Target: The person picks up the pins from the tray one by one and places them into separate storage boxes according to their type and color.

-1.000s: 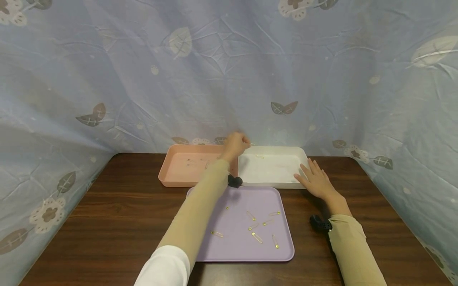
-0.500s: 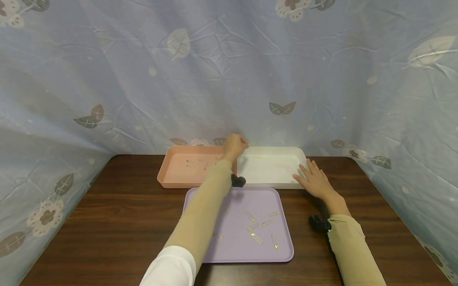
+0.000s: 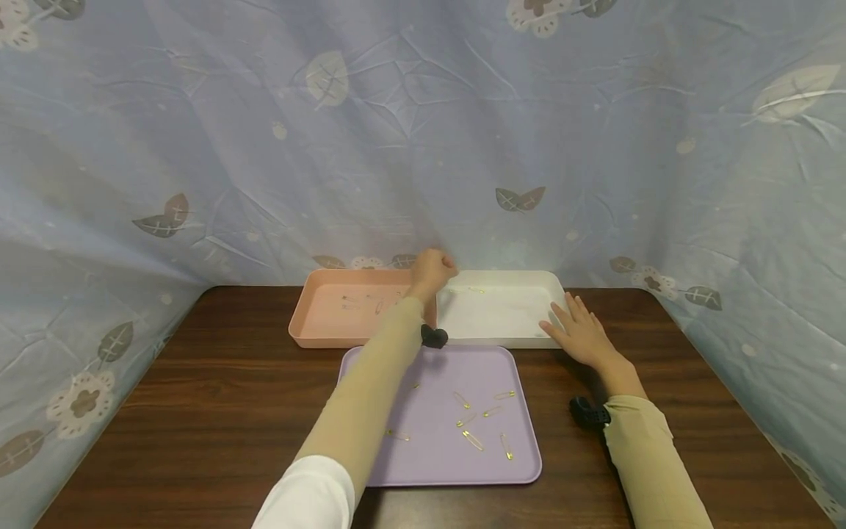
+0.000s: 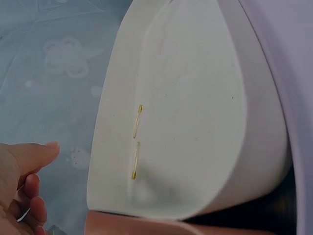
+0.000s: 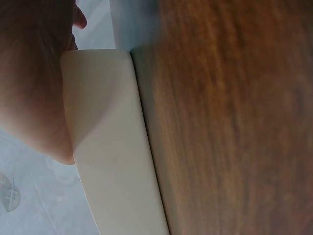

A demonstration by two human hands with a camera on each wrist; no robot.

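Observation:
My left hand (image 3: 432,272) hovers over the far edge where the pink tray (image 3: 299,323) and white tray (image 3: 502,342) meet. The left wrist view shows its thumb (image 4: 39,154) straight and apart from the loosely bent fingers; a pale sliver shows among them. Below it, two gold safety pins lie end to end in the white tray: one pin (image 4: 134,169) nearer the pink tray, another pin (image 4: 138,120) beyond. At the white tray's right end rests my right hand (image 3: 583,334), fingers spread over the rim; its palm meets the rim in the right wrist view.
Several gold safety pins, one pin (image 3: 472,440) among them, lie scattered on the purple tray (image 3: 529,470) in front. Greyish safety pins (image 3: 379,306) lie in the pink tray. A patterned cloth (image 3: 396,147) hangs behind the dark wooden table (image 3: 198,411).
A safety pin that stuck out from my left fingertips one second ago is no longer there, and a second pin now lies in the white tray. My right hand has stayed put.

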